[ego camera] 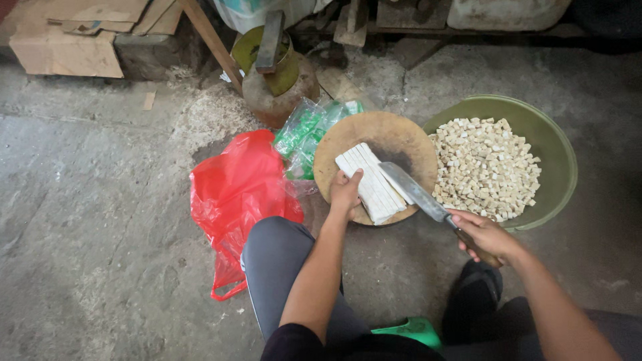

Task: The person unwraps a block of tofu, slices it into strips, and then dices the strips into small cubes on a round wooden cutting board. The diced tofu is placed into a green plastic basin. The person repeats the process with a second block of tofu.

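Observation:
A round wooden chopping board (pixel 394 130) lies on the concrete floor. On it rests a white block cut into long strips (pixel 370 180). My left hand (pixel 344 192) presses against the near left side of the strips. My right hand (pixel 485 235) grips the dark handle of a broad knife (pixel 414 190), whose blade lies over the right edge of the strips. Just right of the board stands a green basin (pixel 558 150) filled with several small pale cubes (pixel 485 167).
A red plastic bag (pixel 234 190) lies left of the board, with clear green-printed packets (pixel 304 130) behind it. A rusty gas cylinder (pixel 277 80) stands beyond. Cardboard (pixel 67 40) and wood are stacked at the back. My knees (pixel 281 257) are below.

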